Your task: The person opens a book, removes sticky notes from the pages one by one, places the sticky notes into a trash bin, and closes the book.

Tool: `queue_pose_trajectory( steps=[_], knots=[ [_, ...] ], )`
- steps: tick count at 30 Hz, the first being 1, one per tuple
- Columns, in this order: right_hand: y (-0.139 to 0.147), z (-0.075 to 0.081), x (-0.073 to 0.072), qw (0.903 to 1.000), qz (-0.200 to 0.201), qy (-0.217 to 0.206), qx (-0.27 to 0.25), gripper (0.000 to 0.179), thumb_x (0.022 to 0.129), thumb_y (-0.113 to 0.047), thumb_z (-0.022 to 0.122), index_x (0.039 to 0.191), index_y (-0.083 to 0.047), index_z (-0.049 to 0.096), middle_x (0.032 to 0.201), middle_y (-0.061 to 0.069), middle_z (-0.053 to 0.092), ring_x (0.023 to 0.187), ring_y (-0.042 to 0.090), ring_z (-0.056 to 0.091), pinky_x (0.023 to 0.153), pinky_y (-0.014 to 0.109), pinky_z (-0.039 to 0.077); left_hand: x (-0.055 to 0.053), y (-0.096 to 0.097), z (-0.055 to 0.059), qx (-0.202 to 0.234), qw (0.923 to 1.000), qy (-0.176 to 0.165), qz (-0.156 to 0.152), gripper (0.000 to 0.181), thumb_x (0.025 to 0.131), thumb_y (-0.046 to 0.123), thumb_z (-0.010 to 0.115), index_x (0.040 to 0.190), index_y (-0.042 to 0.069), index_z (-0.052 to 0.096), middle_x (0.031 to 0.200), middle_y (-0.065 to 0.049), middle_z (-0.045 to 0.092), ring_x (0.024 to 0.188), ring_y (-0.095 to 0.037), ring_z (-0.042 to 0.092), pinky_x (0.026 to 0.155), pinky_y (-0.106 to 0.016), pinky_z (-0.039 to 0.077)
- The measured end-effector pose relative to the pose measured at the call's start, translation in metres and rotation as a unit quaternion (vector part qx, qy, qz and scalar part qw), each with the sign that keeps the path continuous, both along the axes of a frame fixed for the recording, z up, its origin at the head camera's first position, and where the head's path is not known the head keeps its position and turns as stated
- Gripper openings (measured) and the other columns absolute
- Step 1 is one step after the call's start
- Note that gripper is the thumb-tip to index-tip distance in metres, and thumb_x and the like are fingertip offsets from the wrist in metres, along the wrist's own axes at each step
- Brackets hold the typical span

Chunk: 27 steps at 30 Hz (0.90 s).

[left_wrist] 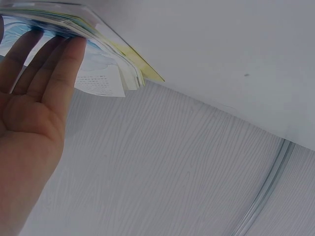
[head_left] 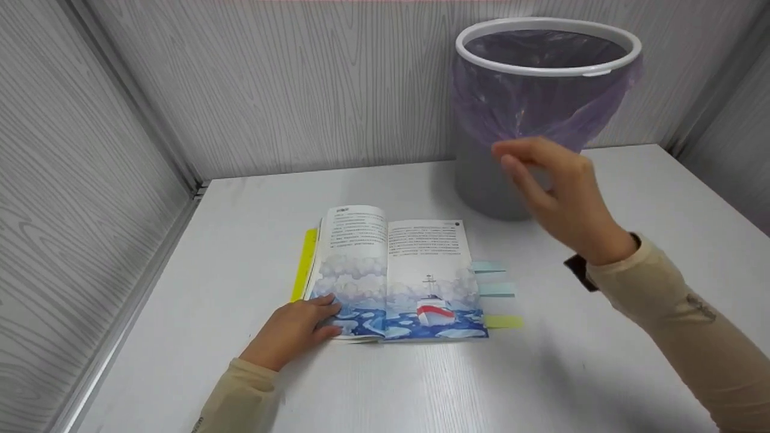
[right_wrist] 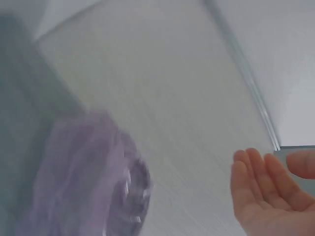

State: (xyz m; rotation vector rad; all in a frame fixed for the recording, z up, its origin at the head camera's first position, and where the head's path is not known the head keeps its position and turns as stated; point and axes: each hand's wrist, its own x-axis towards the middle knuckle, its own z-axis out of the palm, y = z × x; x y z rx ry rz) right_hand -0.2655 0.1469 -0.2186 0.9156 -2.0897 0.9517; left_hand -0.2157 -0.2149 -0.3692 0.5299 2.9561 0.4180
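Note:
An illustrated book (head_left: 421,240) lies spread on the white table, a red-and-white ship on its right page. My left hand (head_left: 295,328) rests on the lower left corner of the left page. Extended fingers press on the paper in the left wrist view. Raised in front of the grey trash bin (head_left: 487,180) is my right hand (head_left: 559,192), its fingers loosely bent. In the right wrist view, nothing shows between that hand's thumb and fingers. A purple bag (right_wrist: 83,172) lines the bin and hangs over its outside.
Two light blue tabs (head_left: 496,290) and a yellow-green tab (head_left: 505,322) stick out from the book's right edge. A yellow strip (head_left: 304,264) shows along its left edge. Wood-grain panels (head_left: 301,84) close off the table's back and sides.

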Motion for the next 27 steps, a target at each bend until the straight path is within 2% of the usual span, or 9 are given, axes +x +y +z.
queue_pose_trajectory(
  steps=[1,2,3,5,7,11,15,18,27],
  knots=[
    [0.001,-0.006,0.004,0.9970,0.020,-0.074,0.011,0.022,0.096,-0.004,0.057,0.114,0.003,0.066,0.112,0.011,0.068,0.102,0.018,0.063,0.090,0.018,0.046,0.000,0.000,0.000,0.000,1.0000,0.000,0.000,0.048,0.086,0.029,0.072,0.128,0.010,0.062,0.136,-0.007,0.056,0.125,-0.029,0.053,0.104,-0.046,0.041],
    [0.002,-0.012,0.007,0.9874,0.039,-0.153,0.014,0.024,0.098,-0.007,0.055,0.118,0.003,0.064,0.116,0.010,0.067,0.105,0.017,0.062,0.091,0.018,0.046,0.000,0.000,0.000,-0.001,1.0000,-0.001,0.002,0.048,0.086,0.030,0.072,0.128,0.010,0.062,0.136,-0.007,0.056,0.125,-0.029,0.053,0.104,-0.046,0.041],
    [0.003,-0.019,0.009,0.9711,0.057,-0.231,0.015,0.027,0.099,-0.011,0.053,0.121,0.002,0.063,0.120,0.011,0.065,0.110,0.018,0.060,0.094,0.019,0.046,0.000,0.000,0.000,-0.001,1.0000,-0.001,0.003,0.048,0.086,0.030,0.072,0.128,0.010,0.062,0.136,-0.007,0.056,0.126,-0.029,0.052,0.104,-0.046,0.040],
    [0.006,-0.032,0.009,0.9280,0.084,-0.363,0.013,0.033,0.100,-0.016,0.052,0.127,0.003,0.058,0.126,0.013,0.061,0.117,0.023,0.056,0.099,0.025,0.045,0.000,0.001,0.000,-0.002,1.0000,-0.002,0.004,0.048,0.086,0.029,0.072,0.128,0.009,0.062,0.136,-0.007,0.056,0.126,-0.029,0.052,0.104,-0.046,0.040],
    [0.012,-0.047,0.005,0.8835,0.106,-0.456,0.011,0.040,0.101,-0.018,0.051,0.133,0.005,0.052,0.134,0.018,0.054,0.125,0.031,0.050,0.105,0.034,0.041,-0.001,0.001,0.000,-0.005,1.0000,-0.003,0.004,0.049,0.086,0.030,0.072,0.129,0.010,0.062,0.136,-0.007,0.056,0.126,-0.029,0.052,0.104,-0.046,0.040],
    [0.021,-0.074,-0.007,0.8164,0.128,-0.563,-0.006,0.049,0.102,-0.019,0.047,0.139,0.012,0.039,0.145,0.026,0.039,0.136,0.040,0.036,0.111,0.045,0.030,-0.001,0.001,-0.001,-0.005,0.9999,0.010,-0.004,0.048,0.086,0.029,0.072,0.128,0.008,0.063,0.135,-0.009,0.057,0.125,-0.030,0.053,0.103,-0.046,0.041],
    [0.021,-0.090,-0.022,0.7686,0.122,-0.627,-0.043,0.050,0.101,-0.012,0.042,0.139,0.018,0.031,0.144,0.032,0.036,0.135,0.042,0.035,0.112,0.044,0.030,0.000,0.001,-0.002,-0.001,0.9997,0.023,-0.009,0.047,0.085,0.028,0.073,0.126,0.006,0.064,0.133,-0.010,0.059,0.123,-0.030,0.055,0.102,-0.045,0.042],
    [0.017,-0.098,-0.031,0.7539,0.095,-0.648,-0.058,0.049,0.101,-0.010,0.040,0.138,0.019,0.029,0.140,0.033,0.038,0.131,0.039,0.041,0.110,0.041,0.034,0.000,0.001,-0.002,-0.002,0.9999,0.015,-0.005,0.047,0.085,0.028,0.073,0.126,0.007,0.064,0.133,-0.009,0.058,0.124,-0.029,0.054,0.103,-0.045,0.042],
    [0.012,-0.110,-0.038,0.7324,0.053,-0.675,-0.067,0.045,0.100,-0.009,0.043,0.135,0.019,0.034,0.128,0.027,0.048,0.114,0.028,0.056,0.105,0.040,0.040,-0.002,0.000,-0.002,-0.002,0.9998,0.015,-0.010,0.047,0.085,0.029,0.073,0.127,0.007,0.063,0.134,-0.010,0.058,0.124,-0.030,0.054,0.103,-0.046,0.042]
  ],
)
